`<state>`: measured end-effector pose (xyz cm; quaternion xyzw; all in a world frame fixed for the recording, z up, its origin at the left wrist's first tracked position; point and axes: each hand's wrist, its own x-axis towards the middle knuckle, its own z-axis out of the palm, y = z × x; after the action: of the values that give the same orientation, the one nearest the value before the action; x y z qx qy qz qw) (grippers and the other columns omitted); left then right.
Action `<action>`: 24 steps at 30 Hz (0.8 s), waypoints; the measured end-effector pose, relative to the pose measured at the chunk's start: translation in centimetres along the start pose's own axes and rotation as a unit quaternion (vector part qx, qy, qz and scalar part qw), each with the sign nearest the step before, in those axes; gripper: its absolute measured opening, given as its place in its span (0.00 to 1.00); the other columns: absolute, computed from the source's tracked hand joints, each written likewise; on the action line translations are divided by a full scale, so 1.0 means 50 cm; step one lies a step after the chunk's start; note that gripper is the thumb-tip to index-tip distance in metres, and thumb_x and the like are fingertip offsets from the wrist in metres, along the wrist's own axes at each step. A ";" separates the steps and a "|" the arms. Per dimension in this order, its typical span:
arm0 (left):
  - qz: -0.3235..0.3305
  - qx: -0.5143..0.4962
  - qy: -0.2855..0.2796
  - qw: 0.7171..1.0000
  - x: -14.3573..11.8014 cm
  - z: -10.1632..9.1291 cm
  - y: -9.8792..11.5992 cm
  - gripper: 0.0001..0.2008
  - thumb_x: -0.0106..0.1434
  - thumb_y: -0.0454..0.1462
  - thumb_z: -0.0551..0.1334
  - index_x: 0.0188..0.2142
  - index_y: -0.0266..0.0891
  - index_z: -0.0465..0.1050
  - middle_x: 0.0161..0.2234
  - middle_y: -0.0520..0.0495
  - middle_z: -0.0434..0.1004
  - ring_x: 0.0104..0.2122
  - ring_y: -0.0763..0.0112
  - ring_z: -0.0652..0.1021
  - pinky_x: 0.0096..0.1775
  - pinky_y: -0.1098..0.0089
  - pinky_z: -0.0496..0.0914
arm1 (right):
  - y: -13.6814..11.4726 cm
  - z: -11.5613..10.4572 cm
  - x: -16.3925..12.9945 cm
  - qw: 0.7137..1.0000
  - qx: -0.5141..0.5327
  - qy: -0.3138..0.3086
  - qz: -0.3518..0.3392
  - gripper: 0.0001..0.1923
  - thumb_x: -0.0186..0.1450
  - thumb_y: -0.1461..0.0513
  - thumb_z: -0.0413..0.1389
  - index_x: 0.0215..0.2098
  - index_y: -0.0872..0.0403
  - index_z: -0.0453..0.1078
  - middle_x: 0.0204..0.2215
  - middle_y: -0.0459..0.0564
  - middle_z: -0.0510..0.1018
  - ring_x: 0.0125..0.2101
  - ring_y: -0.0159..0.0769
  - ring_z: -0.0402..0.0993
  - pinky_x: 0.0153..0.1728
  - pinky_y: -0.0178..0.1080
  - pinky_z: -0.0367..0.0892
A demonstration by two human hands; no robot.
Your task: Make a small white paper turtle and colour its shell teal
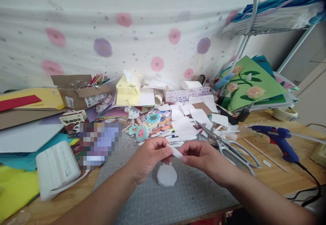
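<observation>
Between my two hands is a small folded strip of white textured paper point(176, 151). The fingers of my left hand point(156, 153) pinch its left end, and my right hand point(200, 157) pinches the right end. Just below, a white rounded piece with a bumpy texture point(166, 175) lies on the grey cutting mat point(137, 197). Large metal scissors point(229, 146) rest to the right of my right hand. White paper scraps point(184, 128) lie just beyond the hands, among pens and small decorated pieces point(142, 133).
A blue hot glue gun point(277, 138) with a cord lies on the wooden table at right. To the left are a white power bank point(58, 170) with a cable and a pixelated device point(100, 143). Behind stand a cardboard box point(84, 96), a yellow tissue pack point(127, 90) and green card sheets point(254, 85).
</observation>
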<state>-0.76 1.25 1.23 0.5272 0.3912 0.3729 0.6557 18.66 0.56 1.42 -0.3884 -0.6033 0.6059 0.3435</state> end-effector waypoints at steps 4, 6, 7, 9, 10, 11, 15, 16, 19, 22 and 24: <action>-0.019 -0.056 0.007 0.998 -0.002 -0.004 -0.004 0.10 0.54 0.39 0.66 0.27 0.35 0.70 0.24 0.51 0.71 0.26 0.73 0.72 0.33 0.70 0.65 | 0.002 0.000 0.004 0.994 -0.087 0.021 -0.061 0.02 0.55 0.63 0.61 0.25 0.54 0.72 0.26 0.43 0.67 0.29 0.31 0.64 0.32 0.35 0.60; -0.028 -0.088 0.009 0.996 -0.004 0.000 -0.007 0.10 0.55 0.40 0.65 0.27 0.35 0.70 0.25 0.50 0.72 0.27 0.73 0.72 0.32 0.70 0.66 | 0.004 0.000 0.005 0.989 -0.118 0.026 -0.088 0.01 0.55 0.65 0.60 0.27 0.53 0.74 0.28 0.44 0.67 0.31 0.32 0.65 0.35 0.36 0.61; -0.032 -0.100 0.006 0.995 -0.005 0.002 -0.008 0.09 0.56 0.40 0.65 0.28 0.35 0.70 0.26 0.49 0.73 0.28 0.73 0.72 0.33 0.70 0.66 | 0.004 0.000 0.005 0.986 -0.129 0.028 -0.099 0.02 0.56 0.65 0.59 0.27 0.53 0.74 0.28 0.44 0.66 0.31 0.32 0.65 0.35 0.36 0.61; -0.038 -0.111 -0.003 0.993 -0.007 0.008 -0.011 0.09 0.58 0.39 0.63 0.29 0.34 0.71 0.29 0.47 0.73 0.30 0.71 0.72 0.35 0.68 0.68 | 0.007 0.002 0.004 0.981 -0.143 0.033 -0.130 0.04 0.57 0.66 0.58 0.28 0.52 0.74 0.28 0.44 0.66 0.31 0.31 0.66 0.35 0.36 0.62; -0.041 -0.115 -0.007 0.992 -0.008 0.010 -0.012 0.09 0.58 0.39 0.63 0.29 0.34 0.71 0.30 0.47 0.73 0.31 0.71 0.73 0.35 0.68 0.68 | 0.008 0.004 0.003 0.977 -0.148 0.037 -0.150 0.05 0.58 0.67 0.58 0.28 0.51 0.75 0.28 0.44 0.66 0.30 0.31 0.67 0.34 0.36 0.63; -0.044 -0.121 -0.010 0.992 -0.010 0.012 -0.013 0.08 0.58 0.39 0.64 0.28 0.34 0.70 0.30 0.48 0.73 0.32 0.71 0.73 0.36 0.67 0.68 | 0.009 0.006 0.001 0.972 -0.154 0.041 -0.172 0.06 0.59 0.68 0.57 0.28 0.51 0.75 0.28 0.44 0.66 0.30 0.30 0.67 0.34 0.35 0.63; -0.053 -0.161 -0.030 0.985 -0.014 0.018 -0.016 0.10 0.54 0.38 0.67 0.26 0.35 0.69 0.28 0.50 0.72 0.30 0.71 0.73 0.37 0.65 0.69 | 0.014 0.012 -0.005 0.939 -0.210 0.048 -0.267 0.11 0.60 0.70 0.54 0.29 0.50 0.75 0.30 0.46 0.69 0.31 0.30 0.70 0.32 0.34 0.65; -0.050 -0.167 -0.033 0.984 -0.015 0.019 -0.016 0.10 0.53 0.38 0.67 0.26 0.34 0.69 0.27 0.50 0.72 0.30 0.72 0.73 0.37 0.65 0.69 | 0.014 0.013 -0.007 0.929 -0.230 0.049 -0.285 0.11 0.60 0.70 0.54 0.29 0.51 0.75 0.31 0.47 0.69 0.31 0.31 0.70 0.32 0.34 0.66; -0.029 -0.155 -0.035 0.987 -0.016 0.020 -0.016 0.10 0.52 0.37 0.69 0.25 0.34 0.69 0.27 0.50 0.72 0.28 0.73 0.72 0.35 0.68 0.68 | 0.012 0.016 -0.011 0.912 -0.267 0.065 -0.303 0.12 0.59 0.72 0.53 0.29 0.51 0.75 0.31 0.48 0.71 0.32 0.31 0.71 0.33 0.34 0.67; -0.006 -0.114 -0.033 0.993 -0.016 0.020 -0.016 0.09 0.51 0.37 0.69 0.26 0.34 0.71 0.32 0.48 0.73 0.31 0.72 0.73 0.36 0.70 0.66 | 0.003 0.017 -0.016 0.919 -0.266 0.070 -0.282 0.14 0.58 0.73 0.51 0.29 0.51 0.75 0.32 0.48 0.72 0.33 0.32 0.73 0.34 0.34 0.67; 0.019 -0.071 -0.025 0.997 -0.015 0.019 -0.016 0.08 0.52 0.37 0.68 0.26 0.35 0.71 0.35 0.48 0.73 0.34 0.71 0.72 0.36 0.70 0.65 | -0.004 0.017 -0.021 0.930 -0.254 0.057 -0.261 0.14 0.59 0.72 0.51 0.31 0.51 0.75 0.33 0.49 0.74 0.35 0.34 0.73 0.36 0.36 0.68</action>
<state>-0.16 0.05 0.67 0.4955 0.3371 0.3988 0.6941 18.40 -0.76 1.65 -0.3256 -0.7963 0.2982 0.4135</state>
